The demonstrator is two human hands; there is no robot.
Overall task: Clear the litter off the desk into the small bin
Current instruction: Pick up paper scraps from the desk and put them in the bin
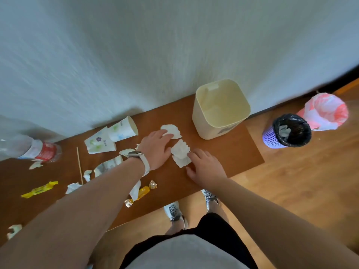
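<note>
**Gathering paper scraps near the bin**

From the counter's (223, 152) left end I see a bottle (37, 149) lying on its side, a yellow wrapper (39, 189) nearer the front edge, a thin stick (79, 165), and two paper cups (111, 135) tipped over by the back edge. Torn bits and a gold candy (142, 192) lie around my left forearm.

My left hand (156, 150), grip spread flat, presses on a scrap (172, 131) at mid-counter. Just right of it my right hand (206, 167) has its fingers loosely spread, fingertips touching two more scraps (180, 154); neither hand has lifted anything yet.

The bin (221, 108) stands upright at the back right corner, near the scraps and seemingly empty. I judge this an early step: collecting the nearest paper. Next I would need to bunch the scraps into a pinch and carry them a short way right, over the rim.

The counter is brown wood against a pale wall; beyond its right edge, on the wood floor, stand two lined baskets (287, 131).
</note>
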